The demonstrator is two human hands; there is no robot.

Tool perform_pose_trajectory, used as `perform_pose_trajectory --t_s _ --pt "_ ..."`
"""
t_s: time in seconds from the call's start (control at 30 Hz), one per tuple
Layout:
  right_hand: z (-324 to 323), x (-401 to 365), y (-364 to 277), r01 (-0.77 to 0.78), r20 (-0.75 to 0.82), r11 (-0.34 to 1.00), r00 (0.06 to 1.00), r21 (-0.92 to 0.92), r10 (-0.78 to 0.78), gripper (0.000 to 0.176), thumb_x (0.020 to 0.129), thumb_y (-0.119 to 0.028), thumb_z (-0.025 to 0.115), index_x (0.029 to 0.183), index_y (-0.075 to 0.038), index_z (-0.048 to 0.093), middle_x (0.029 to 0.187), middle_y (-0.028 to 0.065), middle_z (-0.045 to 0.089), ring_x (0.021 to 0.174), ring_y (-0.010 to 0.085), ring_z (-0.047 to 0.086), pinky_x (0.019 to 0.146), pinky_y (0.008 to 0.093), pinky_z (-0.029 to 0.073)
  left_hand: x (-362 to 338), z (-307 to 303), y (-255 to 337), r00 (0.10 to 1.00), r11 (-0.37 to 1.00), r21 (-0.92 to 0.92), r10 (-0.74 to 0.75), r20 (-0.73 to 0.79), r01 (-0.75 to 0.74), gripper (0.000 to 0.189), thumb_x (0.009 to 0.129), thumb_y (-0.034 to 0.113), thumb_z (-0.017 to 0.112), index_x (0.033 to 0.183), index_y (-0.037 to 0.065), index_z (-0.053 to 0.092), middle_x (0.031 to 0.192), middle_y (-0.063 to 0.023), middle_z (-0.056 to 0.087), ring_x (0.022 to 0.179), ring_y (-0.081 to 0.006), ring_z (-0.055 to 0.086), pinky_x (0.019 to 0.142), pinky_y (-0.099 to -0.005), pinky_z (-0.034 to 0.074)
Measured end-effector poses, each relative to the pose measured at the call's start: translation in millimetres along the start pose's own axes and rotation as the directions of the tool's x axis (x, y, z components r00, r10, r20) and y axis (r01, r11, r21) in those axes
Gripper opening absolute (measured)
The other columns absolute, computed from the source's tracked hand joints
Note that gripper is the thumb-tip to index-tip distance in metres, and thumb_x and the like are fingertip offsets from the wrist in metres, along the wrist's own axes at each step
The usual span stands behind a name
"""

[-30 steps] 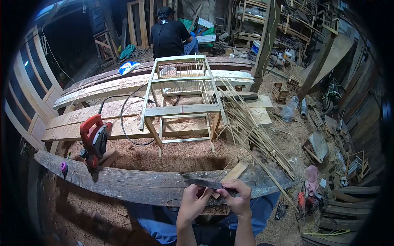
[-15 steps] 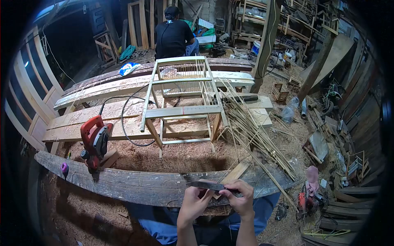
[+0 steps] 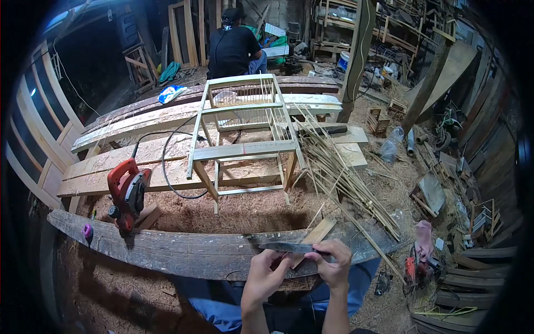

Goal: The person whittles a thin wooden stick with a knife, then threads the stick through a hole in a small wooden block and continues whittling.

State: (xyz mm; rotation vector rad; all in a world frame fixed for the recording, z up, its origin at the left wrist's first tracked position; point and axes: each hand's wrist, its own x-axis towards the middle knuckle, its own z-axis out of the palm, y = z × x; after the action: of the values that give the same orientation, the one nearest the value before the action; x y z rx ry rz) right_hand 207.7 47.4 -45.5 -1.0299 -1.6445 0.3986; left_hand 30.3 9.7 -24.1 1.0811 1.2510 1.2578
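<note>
My right hand (image 3: 335,264) is wrapped round the handle of a knife (image 3: 282,246), whose dark blade points left across the front of the worn plank (image 3: 183,251). Just below the blade, my left hand (image 3: 265,274) is closed in a pinch. A thin bamboo stick (image 3: 315,216) slants down behind the blade towards those left fingers, though its lower end is hidden there. Under the knife and beside my right hand, a short flat piece of wood (image 3: 321,231) lies on the plank.
A slatted wooden frame (image 3: 245,150) stands ahead. To its right lies a pile of bamboo strips (image 3: 347,181). A red power planer (image 3: 127,192) and a purple roll (image 3: 87,230) sit at left. Shavings cover the floor. Another person (image 3: 233,50) sits at the back, facing away.
My right hand has moved slightly right and the knife shows more of its blade face. A thin stick now shows above the blade. The view has shifted slightly.
</note>
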Motion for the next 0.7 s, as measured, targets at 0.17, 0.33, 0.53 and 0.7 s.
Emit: perform_pose_trajectory --t_s 0.17,0.33,0.53,0.7 --pt "-3 1 1 0.052 0.014 0.997 0.999 -0.061 -0.052 0.025 0.067 -0.012 0.090 0.079 -0.006 0.068 0.079 0.0072 0.073 0.072 0.0242 0.068 0.065 0.0334 0.050 2 -4 -4 0.998 1.000 -0.018 -0.020 0.053 0.021 0.012 0.092 0.002 0.063 0.097 -0.007 0.069 0.080 -0.0023 0.066 0.074 -0.0047 0.057 0.066 -0.0229 0.047" --pt "-17 -5 42 -0.111 -0.232 0.985 0.970 -0.129 0.079 0.020 0.076 -0.013 0.085 0.084 -0.006 0.067 0.081 0.0073 0.070 0.072 0.0219 0.067 0.067 0.0331 0.051 -10 -21 23 0.996 0.994 -0.070 -0.089 0.004 0.089 0.012 0.096 0.006 0.065 0.100 -0.004 0.067 0.078 -0.0002 0.064 0.073 -0.0036 0.055 0.064 -0.0205 0.044" --pt "-56 -6 26 -0.225 -0.412 0.958 0.901 -0.177 0.135 0.024 0.079 -0.018 0.085 0.087 -0.005 0.066 0.085 0.0080 0.068 0.077 0.0195 0.065 0.070 0.0309 0.052 -19 -43 37 0.994 0.990 -0.140 -0.048 -0.097 0.034 0.013 0.099 0.006 0.060 0.109 -0.001 0.066 0.080 -0.0014 0.064 0.073 -0.0051 0.057 0.063 -0.0210 0.045" --pt "-13 -2 2 -0.046 -0.172 0.999 0.984 -0.001 0.045 0.026 0.076 -0.018 0.087 0.085 -0.005 0.067 0.083 0.0089 0.071 0.075 0.0240 0.069 0.069 0.0332 0.053 0 -12 22 0.999 0.969 -0.245 -0.050 -0.011 0.046 0.019 0.102 0.011 0.059 0.117 -0.001 0.064 0.087 -0.0026 0.067 0.077 -0.0059 0.056 0.066 -0.0216 0.045"
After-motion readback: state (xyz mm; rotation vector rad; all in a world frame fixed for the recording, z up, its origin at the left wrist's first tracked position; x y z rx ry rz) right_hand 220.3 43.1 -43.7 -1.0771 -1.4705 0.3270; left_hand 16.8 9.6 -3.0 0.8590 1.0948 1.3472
